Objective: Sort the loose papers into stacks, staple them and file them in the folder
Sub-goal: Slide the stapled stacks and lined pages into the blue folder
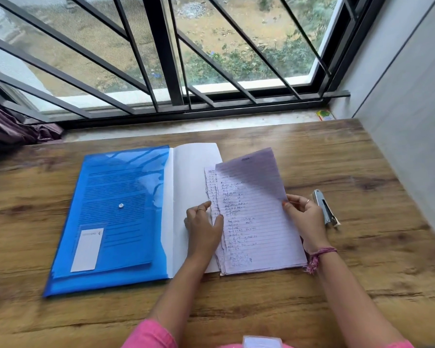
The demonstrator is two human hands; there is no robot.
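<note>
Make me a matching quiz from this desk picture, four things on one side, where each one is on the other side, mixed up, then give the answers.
Things:
1. blue folder
2. stapler
3. lined sheet
4. small yellow-green box

Places:
A. on the window ledge, far right corner
B. lifted by the right hand above the paper stack
C. lying on the left part of the table
D. on the table, just right of the right hand

Pairs: 1-C, 2-D, 3-B, 4-A
</note>
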